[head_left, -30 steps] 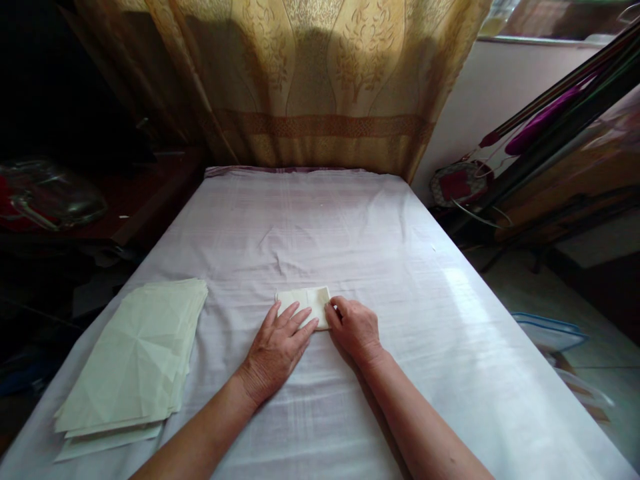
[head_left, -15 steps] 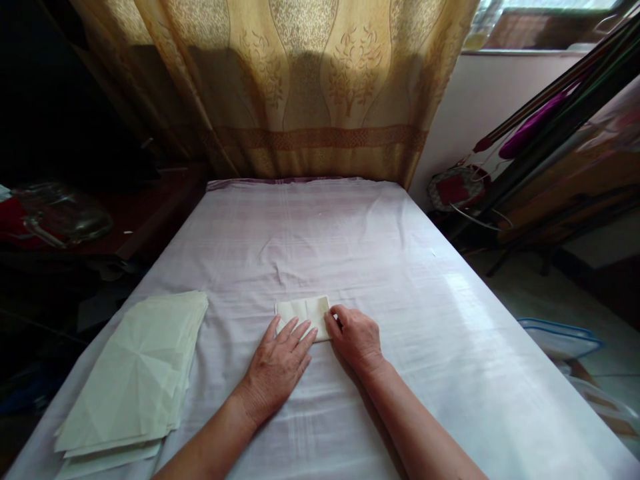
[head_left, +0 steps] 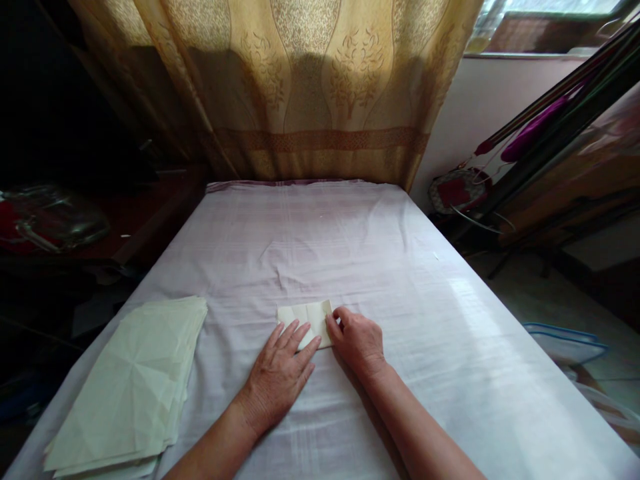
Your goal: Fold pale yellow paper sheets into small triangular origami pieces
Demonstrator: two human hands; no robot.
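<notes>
A small folded piece of cream paper [head_left: 309, 316] lies on a bed covered with a pale lilac sheet [head_left: 350, 247]. My left hand [head_left: 280, 373] lies flat with its fingers stretched out, the fingertips pressing on the paper's near left part. My right hand [head_left: 356, 341] is curled with its fingers pinched at the paper's right edge. A stack of several creased cream paper sheets [head_left: 130, 387] lies on the sheet at the near left, apart from both hands.
A gold patterned curtain [head_left: 310, 87] hangs behind the far end of the bed. Dark furniture with a shiny clear object [head_left: 55, 223] stands at the left. Poles and a red item [head_left: 457, 190] lean at the right; a blue-rimmed tray [head_left: 565, 337] lies on the floor.
Both hands stay on the folded paper with only slight shifts of the fingers. The view has tilted a little, so everything sits lower in the picture.
</notes>
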